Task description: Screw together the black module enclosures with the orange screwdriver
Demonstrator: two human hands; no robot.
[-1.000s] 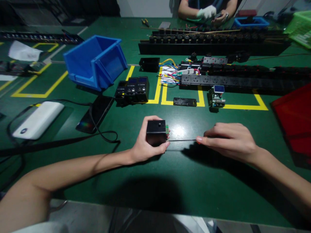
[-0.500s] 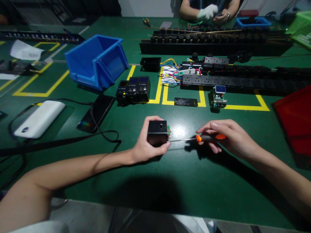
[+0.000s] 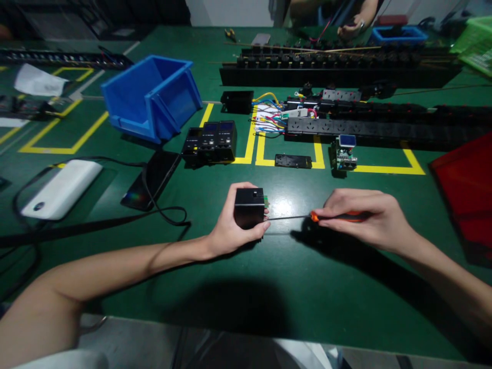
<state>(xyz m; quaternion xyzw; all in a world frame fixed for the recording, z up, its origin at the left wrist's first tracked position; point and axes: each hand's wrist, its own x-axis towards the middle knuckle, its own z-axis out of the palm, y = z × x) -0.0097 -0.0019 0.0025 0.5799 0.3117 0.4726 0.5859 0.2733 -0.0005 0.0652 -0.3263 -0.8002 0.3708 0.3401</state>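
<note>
A small black box [image 3: 249, 209] is gripped in my left hand [image 3: 234, 225], its thumb at the lower right corner. Green connector pieces show on the box's right side. My right hand [image 3: 365, 215] is closed round the orange and black handle of a screwdriver [image 3: 290, 218]. The shaft lies nearly level and points left, its tip at the box's lower right edge beside my left thumb. Whether the tip sits in a screw is too small to tell.
Beyond my hands are black modules [image 3: 210, 143], a flat black part [image 3: 293, 161], a small circuit board [image 3: 346, 154] and long black strips [image 3: 346, 128]. A blue bin [image 3: 154, 97], phone [image 3: 154, 179] and white power bank [image 3: 61, 188] are left, a red bin [image 3: 465, 189] right.
The fingers of my right hand have gone from loosely spread to pinched round the screwdriver handle. The box has tilted slightly. Across the table, a person's gloved hand has left view.
</note>
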